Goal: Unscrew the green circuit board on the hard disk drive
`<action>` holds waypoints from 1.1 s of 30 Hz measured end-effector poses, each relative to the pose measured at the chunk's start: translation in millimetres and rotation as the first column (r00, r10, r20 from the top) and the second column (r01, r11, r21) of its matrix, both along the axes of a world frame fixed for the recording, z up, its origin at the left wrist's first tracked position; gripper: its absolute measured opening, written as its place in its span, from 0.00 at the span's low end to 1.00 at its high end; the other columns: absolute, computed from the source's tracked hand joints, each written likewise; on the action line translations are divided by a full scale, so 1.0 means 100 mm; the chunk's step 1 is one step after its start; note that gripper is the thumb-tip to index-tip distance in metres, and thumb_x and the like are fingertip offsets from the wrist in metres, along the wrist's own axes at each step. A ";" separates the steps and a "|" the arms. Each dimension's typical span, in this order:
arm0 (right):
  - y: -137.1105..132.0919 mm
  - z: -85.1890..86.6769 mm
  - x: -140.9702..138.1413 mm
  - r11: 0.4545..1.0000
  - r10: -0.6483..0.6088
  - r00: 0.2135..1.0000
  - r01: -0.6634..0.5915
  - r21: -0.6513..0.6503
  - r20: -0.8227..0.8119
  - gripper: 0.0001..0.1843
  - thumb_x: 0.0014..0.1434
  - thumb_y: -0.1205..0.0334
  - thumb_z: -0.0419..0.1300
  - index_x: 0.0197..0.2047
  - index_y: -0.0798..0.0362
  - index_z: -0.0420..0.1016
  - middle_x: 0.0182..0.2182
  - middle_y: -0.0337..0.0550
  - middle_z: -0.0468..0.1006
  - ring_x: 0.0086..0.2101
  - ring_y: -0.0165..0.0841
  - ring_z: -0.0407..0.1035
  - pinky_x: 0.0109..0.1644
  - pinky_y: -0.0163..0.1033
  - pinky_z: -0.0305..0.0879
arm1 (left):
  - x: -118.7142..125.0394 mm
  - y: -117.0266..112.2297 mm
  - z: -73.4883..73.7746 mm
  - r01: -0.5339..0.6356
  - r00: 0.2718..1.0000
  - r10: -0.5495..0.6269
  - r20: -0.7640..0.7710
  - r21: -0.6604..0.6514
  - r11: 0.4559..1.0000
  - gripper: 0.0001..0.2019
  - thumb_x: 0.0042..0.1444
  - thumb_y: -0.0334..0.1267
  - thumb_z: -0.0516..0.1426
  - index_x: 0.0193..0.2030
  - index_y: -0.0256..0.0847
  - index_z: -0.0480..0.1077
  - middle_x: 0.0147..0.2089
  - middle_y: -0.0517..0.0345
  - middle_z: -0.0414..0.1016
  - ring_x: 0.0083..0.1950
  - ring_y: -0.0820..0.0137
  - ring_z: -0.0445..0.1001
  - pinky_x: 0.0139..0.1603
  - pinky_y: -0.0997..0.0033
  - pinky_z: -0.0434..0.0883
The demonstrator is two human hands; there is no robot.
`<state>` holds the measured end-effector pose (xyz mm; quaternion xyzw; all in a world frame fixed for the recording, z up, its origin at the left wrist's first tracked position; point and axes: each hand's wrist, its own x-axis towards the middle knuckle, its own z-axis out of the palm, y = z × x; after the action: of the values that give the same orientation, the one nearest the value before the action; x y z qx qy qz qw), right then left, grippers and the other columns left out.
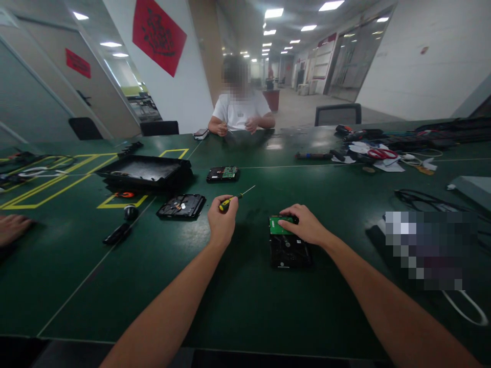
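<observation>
My left hand is closed around a screwdriver with a yellow and black handle, its thin shaft pointing up and to the right above the table. My right hand grips the far right part of a black hard drive, thumb on its green circuit board. The drive lies flat with the board facing up. The screwdriver's tip is apart from it. Left of my left hand lies another hard drive, and beyond it a third drive shows some green board.
A black tray stands at the left on the green table, near a black electric screwdriver. Another person's hand rests at the left edge. Opposite sits a person. Cables and tools lie at far right.
</observation>
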<state>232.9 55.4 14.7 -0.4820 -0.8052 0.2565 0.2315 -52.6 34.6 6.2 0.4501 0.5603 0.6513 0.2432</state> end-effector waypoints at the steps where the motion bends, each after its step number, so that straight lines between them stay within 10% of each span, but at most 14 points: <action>1: 0.00 0.00 0.01 1.000 0.005 1.000 -0.005 0.000 0.001 0.19 0.66 0.46 0.67 0.55 0.46 0.83 0.53 0.53 0.79 0.55 0.51 0.70 0.58 0.59 0.68 | 0.01 -0.01 0.01 -0.012 1.000 0.012 0.004 0.009 1.000 0.17 0.61 0.51 0.66 0.48 0.41 0.77 0.33 0.61 0.75 0.32 0.71 0.73 0.32 0.74 0.71; 12: 0.00 -0.04 0.02 0.999 0.034 0.999 -0.033 0.031 -0.021 0.18 0.66 0.45 0.66 0.52 0.47 0.84 0.50 0.51 0.80 0.53 0.49 0.71 0.57 0.56 0.67 | 0.05 0.00 0.04 0.058 0.987 -0.056 0.148 -0.010 0.998 0.21 0.63 0.59 0.64 0.39 0.40 0.74 0.35 0.57 0.76 0.32 0.70 0.76 0.27 0.74 0.73; 21: -0.02 -0.03 0.03 0.999 0.034 0.999 -0.034 0.016 -0.002 0.18 0.67 0.47 0.66 0.54 0.46 0.83 0.51 0.51 0.79 0.54 0.49 0.70 0.58 0.57 0.67 | 0.11 0.01 0.05 0.215 0.934 -0.213 0.287 0.026 0.976 0.21 0.65 0.56 0.64 0.45 0.37 0.71 0.45 0.51 0.79 0.45 0.62 0.87 0.45 0.60 0.85; 33: -0.01 -0.06 0.05 0.999 0.046 0.999 -0.046 0.022 -0.026 0.19 0.66 0.47 0.67 0.55 0.47 0.83 0.51 0.51 0.80 0.53 0.49 0.70 0.58 0.57 0.66 | 0.06 0.04 0.22 0.280 0.948 -0.289 0.137 0.076 0.957 0.26 0.58 0.45 0.70 0.57 0.42 0.65 0.45 0.54 0.78 0.45 0.59 0.87 0.44 0.57 0.86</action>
<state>238.1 54.8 8.8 -0.4574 -0.8156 0.2595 0.2413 -46.2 38.4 27.9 0.4837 0.4517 0.6563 0.3625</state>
